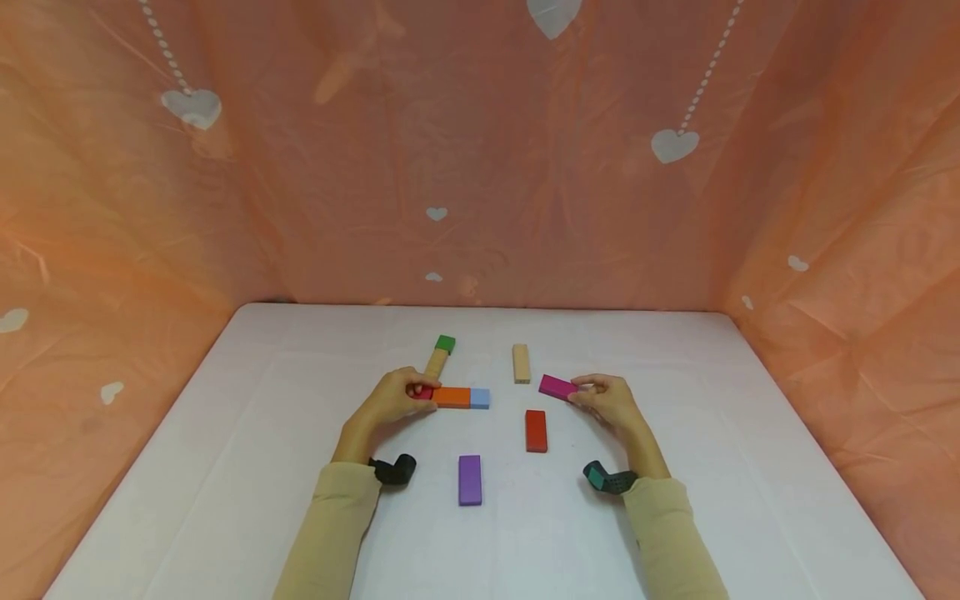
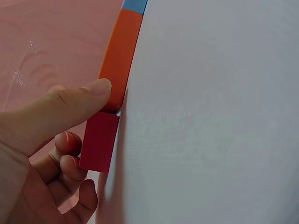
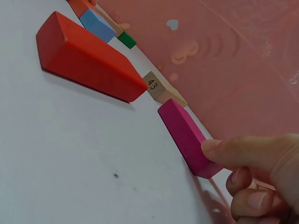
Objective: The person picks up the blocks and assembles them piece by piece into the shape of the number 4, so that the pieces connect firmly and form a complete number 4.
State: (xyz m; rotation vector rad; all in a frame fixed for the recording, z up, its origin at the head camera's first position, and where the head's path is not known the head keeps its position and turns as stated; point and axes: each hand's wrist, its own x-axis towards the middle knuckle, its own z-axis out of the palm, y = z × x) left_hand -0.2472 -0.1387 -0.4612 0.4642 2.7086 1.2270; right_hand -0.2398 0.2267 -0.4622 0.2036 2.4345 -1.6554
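Note:
In the head view, my left hand (image 1: pixel 393 396) is at the left end of a row of wooden blocks. Its thumb presses the orange block (image 2: pixel 119 58), with curled fingers behind the crimson block (image 2: pixel 99 142). A light blue block (image 1: pixel 480 399) adjoins the orange one's right end. Behind my left fingers, a plain wood block (image 1: pixel 436 364) slants back to a green block (image 1: pixel 446 344). On the right, my right hand (image 1: pixel 613 406) pinches the right end of a magenta block (image 3: pixel 184 137) between thumb and fingers; the block lies at a slant.
A red block (image 1: pixel 536 431) lies between the hands, nearer the front. Behind it is a plain wood block (image 1: pixel 521 364) marked 43 on its end. A purple block (image 1: pixel 470 481) lies toward the front of the white table (image 1: pixel 225 467). Orange cloth (image 1: pixel 480 167) encloses the table's back and sides.

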